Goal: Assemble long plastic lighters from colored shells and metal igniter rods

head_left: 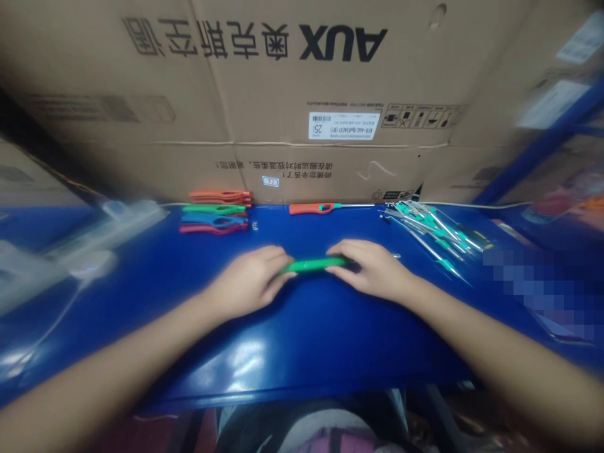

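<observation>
A green lighter handle (315, 265) is held level between my two hands, over the middle of the blue table. Its left end is pinched by my left hand (257, 277). My right hand (370, 267) has its fingers closed around the other end, which they partly hide. Beyond my hands lies a long-necked lighter (309, 208) with an orange handle and a metal rod. Several loose lighter handles (214, 220) in orange, green, blue and red lie side by side at the back left. To the right is a pile of metal lighter rods (431, 229) with teal parts.
A large cardboard sheet (264, 82) with printing stands upright along the table's back edge. On the left, a white power strip (117, 236) and a white plug (92, 264) with a cord rest on the blue table (302, 340). A blue metal post (542, 138) slants at the right.
</observation>
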A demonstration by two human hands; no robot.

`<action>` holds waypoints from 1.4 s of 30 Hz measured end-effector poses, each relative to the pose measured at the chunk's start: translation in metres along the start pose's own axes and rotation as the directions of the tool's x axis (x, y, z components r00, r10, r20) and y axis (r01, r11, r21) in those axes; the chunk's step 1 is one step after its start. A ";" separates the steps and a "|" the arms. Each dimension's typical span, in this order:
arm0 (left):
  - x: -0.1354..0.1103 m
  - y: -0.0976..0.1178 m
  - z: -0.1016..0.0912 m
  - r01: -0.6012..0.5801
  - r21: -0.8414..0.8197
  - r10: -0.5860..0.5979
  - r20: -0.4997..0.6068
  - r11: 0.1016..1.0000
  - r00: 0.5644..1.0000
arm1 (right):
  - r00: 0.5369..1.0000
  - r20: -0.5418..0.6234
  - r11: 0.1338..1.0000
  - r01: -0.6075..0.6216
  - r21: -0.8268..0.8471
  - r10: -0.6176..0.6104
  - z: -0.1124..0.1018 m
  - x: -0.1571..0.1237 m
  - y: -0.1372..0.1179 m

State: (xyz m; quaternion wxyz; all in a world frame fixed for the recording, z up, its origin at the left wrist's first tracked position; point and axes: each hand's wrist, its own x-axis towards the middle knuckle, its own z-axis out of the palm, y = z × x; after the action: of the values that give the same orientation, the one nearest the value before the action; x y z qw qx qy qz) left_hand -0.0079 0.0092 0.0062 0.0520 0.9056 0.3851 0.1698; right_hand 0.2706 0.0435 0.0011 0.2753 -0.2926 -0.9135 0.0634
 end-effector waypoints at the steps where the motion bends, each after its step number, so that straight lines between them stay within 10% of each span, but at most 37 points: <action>1: 0.000 -0.001 0.000 0.009 -0.004 -0.009 -0.008 1.000 1.000 | 1.000 -0.005 1.000 -0.003 -0.010 0.003 -0.001 -0.001 0.001; 15: 0.001 -0.002 0.000 -0.088 -0.053 0.085 -0.053 0.995 0.995 | 0.930 0.193 0.941 -0.331 0.067 0.313 -0.011 0.003 -0.006; 27: 0.000 0.005 0.003 -0.181 -0.037 0.180 -0.026 0.983 0.983 | 0.982 0.141 0.991 0.119 0.061 -0.126 -0.002 -0.002 -0.013; 42: -0.001 -0.010 0.003 -0.145 -0.184 0.140 -0.039 0.972 0.989 | 0.968 0.253 0.996 0.028 -0.087 -0.005 -0.016 -0.001 -0.004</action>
State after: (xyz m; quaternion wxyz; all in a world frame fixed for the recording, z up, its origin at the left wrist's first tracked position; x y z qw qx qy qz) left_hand -0.0140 0.0155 0.0009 0.1192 0.9197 0.3024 0.2202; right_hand 0.2783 0.0393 0.0153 0.1440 -0.2866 -0.9454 0.0569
